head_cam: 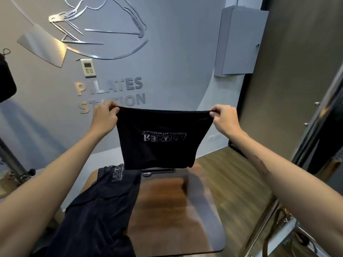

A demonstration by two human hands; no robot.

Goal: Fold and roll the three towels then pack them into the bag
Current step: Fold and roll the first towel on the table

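Holding up a black towel (159,140) in the air, stretched flat between the two hands. Left hand (105,117) pinching the upper left corner, fingers curled around the edge; right hand (223,118) pinching the upper right corner in the same way. Both arms reaching forward, the hands well apart, so keeping the top edge of the towel almost straight from one hand to the other. Hanging down below the hands, the towel showing a pale printed logo, upside down and too blurred for reading. Lower edge of the towel hanging above the far end of the tabletop (176,210), whether touching it or not, cannot tell.

Lying below the left forearm, a second dark towel (104,210), crumpled and spread along the left side of the brown wooden tabletop, with pale lettering near its far end. Covering the left part of the tabletop and falling over its near edge.

Far to the left of the left hand, at the picture edge, a dark bag-like shape (6,80), only partly seen. Beyond the hands, a grey wall with metal letters (111,93) and a small wall controller (87,67) above the left hand. Above the right hand, a grey wall cabinet (241,41).
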